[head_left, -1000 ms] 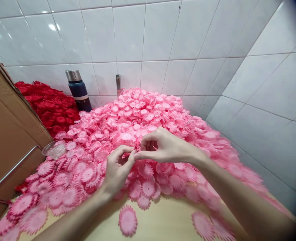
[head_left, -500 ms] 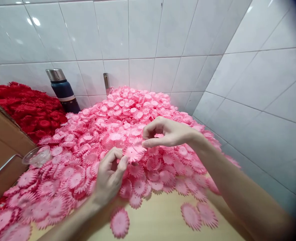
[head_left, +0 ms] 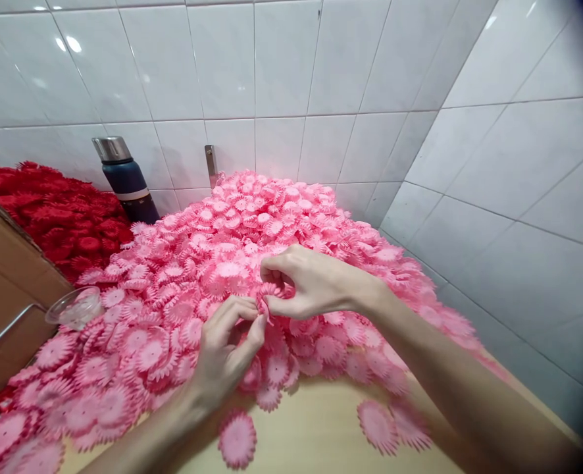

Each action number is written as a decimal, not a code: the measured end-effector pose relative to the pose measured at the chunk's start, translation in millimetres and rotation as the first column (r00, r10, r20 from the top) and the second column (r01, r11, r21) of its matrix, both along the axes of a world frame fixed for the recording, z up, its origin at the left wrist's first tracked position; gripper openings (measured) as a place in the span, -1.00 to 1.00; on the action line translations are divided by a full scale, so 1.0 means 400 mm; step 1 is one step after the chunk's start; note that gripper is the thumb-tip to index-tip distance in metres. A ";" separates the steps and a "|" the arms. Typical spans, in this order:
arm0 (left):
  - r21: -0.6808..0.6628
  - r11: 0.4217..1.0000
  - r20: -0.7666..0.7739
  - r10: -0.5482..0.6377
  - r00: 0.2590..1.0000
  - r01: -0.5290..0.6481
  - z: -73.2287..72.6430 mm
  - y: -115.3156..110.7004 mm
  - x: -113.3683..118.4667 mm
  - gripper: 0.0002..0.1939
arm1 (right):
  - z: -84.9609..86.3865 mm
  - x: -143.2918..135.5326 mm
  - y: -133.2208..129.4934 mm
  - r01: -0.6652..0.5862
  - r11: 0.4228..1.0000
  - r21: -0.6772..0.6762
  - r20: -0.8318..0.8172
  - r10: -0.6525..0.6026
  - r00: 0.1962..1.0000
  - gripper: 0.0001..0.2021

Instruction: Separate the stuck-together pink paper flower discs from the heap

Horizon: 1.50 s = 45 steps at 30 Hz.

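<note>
Between my two hands, in front of a big heap of pink fabric flower discs [head_left: 276, 227], a pink fabric flower disc [head_left: 268, 293] is pinched and bunched up. My left hand [head_left: 222, 345] grips its lower left side with thumb and forefinger. From the right, my right hand [head_left: 316, 283] closes its curled fingers and thumb on the other side. The fingers hide much of the disc, so its folds are hard to make out. Below the hands, one loose disc [head_left: 237, 439] lies flat on the pale tabletop [head_left: 301, 431].
Red fabric flower pieces [head_left: 69, 217] are heaped at the far left. A dark blue steel-capped bottle [head_left: 126, 181] leans there. A clear plastic dish [head_left: 77, 307] sits by a cardboard box [head_left: 12, 276]. White tiled walls [head_left: 281, 59] bound the back and right.
My right hand has moved down and left, up against my left hand. The disc, spread flat before, is now bunched between the fingers of both hands.
</note>
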<state>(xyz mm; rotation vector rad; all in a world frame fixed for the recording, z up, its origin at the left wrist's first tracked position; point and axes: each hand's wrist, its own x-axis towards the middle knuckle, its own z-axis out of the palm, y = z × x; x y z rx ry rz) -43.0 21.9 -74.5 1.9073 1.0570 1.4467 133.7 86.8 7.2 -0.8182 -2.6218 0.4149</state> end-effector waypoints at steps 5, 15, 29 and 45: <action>-0.146 0.989 0.093 0.015 0.996 -0.001 0.003 0.004 -0.006 -0.83 | 0.017 -0.008 -0.021 -0.069 0.997 0.032 0.058 0.067 0.996 -0.88; -0.321 0.946 0.092 -0.015 0.996 0.044 0.015 0.011 -0.005 -0.78 | 0.022 0.004 -0.018 -0.102 0.995 -0.017 0.023 0.103 0.994 -0.85; -0.192 0.976 0.314 -0.037 0.949 0.102 0.020 -0.014 0.007 -0.75 | 0.009 0.045 0.054 -0.218 0.865 -0.453 -0.407 0.017 0.913 -0.78; -0.481 0.832 0.511 0.009 0.860 0.277 -0.006 0.024 -0.003 -0.89 | 0.011 -0.023 -0.015 -0.108 0.994 0.003 -0.041 0.108 0.993 -0.80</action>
